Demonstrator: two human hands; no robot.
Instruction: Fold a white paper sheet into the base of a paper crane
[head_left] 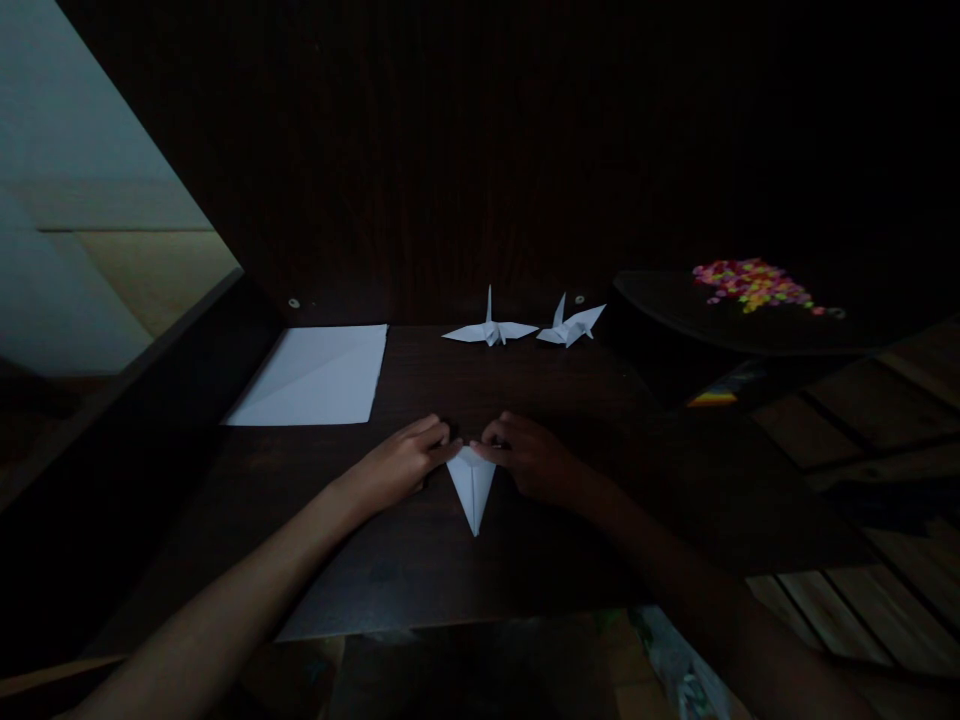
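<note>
A white folded paper (472,490) lies on the dark wooden desk, kite-shaped, its narrow point towards me and a crease down its middle. My left hand (411,455) pinches the upper left corner, the thumb lying along the top edge. At the upper right corner my right hand (529,455) does the same, fingers curled and thumb on the paper. Both thumbs nearly meet at the top fold. Beyond the hands stand two white paper cranes, one crane (491,332) with wings spread and another crane (571,328) turned sideways.
White paper sheets (315,375) lie at the desk's back left. A dark curved shelf (660,300) at the right bears a pile of small colourful pieces (754,285). A dark panel (420,160) rises behind the desk. Wooden slats (840,610) show at the lower right.
</note>
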